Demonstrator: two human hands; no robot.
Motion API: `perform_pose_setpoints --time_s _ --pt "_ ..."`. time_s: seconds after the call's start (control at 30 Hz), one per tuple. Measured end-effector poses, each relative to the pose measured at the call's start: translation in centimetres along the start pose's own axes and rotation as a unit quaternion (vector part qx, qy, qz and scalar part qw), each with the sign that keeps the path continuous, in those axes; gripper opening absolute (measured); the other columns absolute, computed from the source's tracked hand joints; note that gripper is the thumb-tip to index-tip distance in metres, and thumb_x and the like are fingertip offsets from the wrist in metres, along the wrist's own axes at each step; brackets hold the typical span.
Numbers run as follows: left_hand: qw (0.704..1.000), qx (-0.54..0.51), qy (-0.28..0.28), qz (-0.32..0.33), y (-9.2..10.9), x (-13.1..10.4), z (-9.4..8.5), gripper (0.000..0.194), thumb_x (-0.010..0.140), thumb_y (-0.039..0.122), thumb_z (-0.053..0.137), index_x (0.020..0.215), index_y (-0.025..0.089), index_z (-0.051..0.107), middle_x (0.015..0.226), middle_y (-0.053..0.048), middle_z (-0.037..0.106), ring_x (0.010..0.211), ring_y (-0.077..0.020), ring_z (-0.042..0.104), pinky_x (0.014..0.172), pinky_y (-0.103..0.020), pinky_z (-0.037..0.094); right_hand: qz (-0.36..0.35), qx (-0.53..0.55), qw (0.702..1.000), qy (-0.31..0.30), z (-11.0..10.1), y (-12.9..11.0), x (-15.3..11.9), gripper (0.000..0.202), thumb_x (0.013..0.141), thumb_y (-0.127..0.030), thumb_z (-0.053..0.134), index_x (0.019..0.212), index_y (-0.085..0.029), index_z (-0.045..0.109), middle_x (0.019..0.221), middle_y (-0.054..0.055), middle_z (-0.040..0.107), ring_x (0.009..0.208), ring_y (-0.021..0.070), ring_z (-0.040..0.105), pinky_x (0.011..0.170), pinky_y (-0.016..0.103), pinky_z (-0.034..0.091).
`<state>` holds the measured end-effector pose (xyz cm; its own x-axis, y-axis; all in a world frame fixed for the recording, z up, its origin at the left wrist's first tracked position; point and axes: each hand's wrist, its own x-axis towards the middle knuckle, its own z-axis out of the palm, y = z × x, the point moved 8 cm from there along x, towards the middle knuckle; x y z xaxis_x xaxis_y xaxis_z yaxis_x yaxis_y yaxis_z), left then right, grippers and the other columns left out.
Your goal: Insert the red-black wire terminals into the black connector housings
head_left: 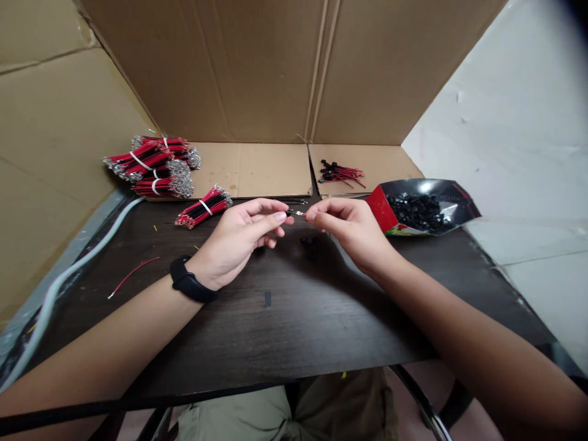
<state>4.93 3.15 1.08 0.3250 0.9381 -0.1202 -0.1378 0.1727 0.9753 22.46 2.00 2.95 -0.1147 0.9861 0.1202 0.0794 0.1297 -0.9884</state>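
My left hand (239,239) is closed in a pinch on a thin black wire (289,212). Facing it, my right hand (351,229) pinches a thin red wire (304,214). Small shiny metal terminals (297,213) show in the narrow gap between the fingertips; whether they touch each other is too small to tell. Just behind the hands lies a dark wire with a metal tip (301,201). On the table below my fingers sit a few small black connector housings (309,242), partly in shadow.
Banded bundles of red and black wires (151,162) are piled at the back left, with a smaller bundle (204,207) nearer. Wires with black connectors (340,173) lie on cardboard. A box (383,211) of black housings stands right. One red wire (133,275) lies left.
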Motion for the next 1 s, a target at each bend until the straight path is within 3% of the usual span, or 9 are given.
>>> perform_pose_setpoints --time_s 0.13,0.23,0.53,1.0 --pt "1.0 0.009 0.004 0.011 0.1 0.0 0.0 0.029 0.078 0.026 0.09 0.1 0.016 0.074 0.093 -0.003 0.071 0.072 -0.01 0.063 0.059 -0.02 0.046 0.046 0.069 0.996 -0.032 0.6 0.9 0.1 0.008 0.083 -0.025 0.076 0.081 -0.019 0.08 0.079 0.001 0.072 0.072 0.0122 0.056 0.071 0.027 0.044" --pt "1.0 0.008 0.0 0.012 0.2 -0.1 0.0 0.032 0.081 0.025 0.087 0.11 0.017 0.074 0.09 -0.002 0.071 0.073 -0.0102 0.062 0.059 -0.02 0.046 0.07 0.093 0.992 -0.046 0.9 1.3 0.1 0.007 0.082 -0.025 0.077 0.08 -0.019 0.08 0.079 0.001 0.072 0.07 0.012 0.055 0.071 0.027 0.043" --pt "0.999 0.031 -0.005 0.019 0.2 -0.2 0.2 0.031 0.08 0.029 0.089 0.108 0.018 0.081 0.094 -0.004 0.074 0.073 -0.0099 0.06 0.061 -0.021 0.048 -0.012 -0.025 1.0 0.005 0.3 -0.1 -0.2 0.015 0.086 -0.031 0.077 0.082 -0.017 0.076 0.083 0.002 0.074 0.076 0.0137 0.063 0.074 0.028 0.046" --pt "0.997 0.065 0.015 0.041 0.4 -0.1 0.0 0.032 0.076 0.031 0.091 0.103 0.017 0.082 0.094 -0.007 0.076 0.069 -0.0117 0.059 0.061 -0.024 0.048 -0.035 -0.099 0.994 -0.003 0.4 -0.7 -0.3 0.017 0.088 -0.032 0.074 0.079 -0.017 0.073 0.081 0.003 0.075 0.075 0.0153 0.065 0.071 0.028 0.048"
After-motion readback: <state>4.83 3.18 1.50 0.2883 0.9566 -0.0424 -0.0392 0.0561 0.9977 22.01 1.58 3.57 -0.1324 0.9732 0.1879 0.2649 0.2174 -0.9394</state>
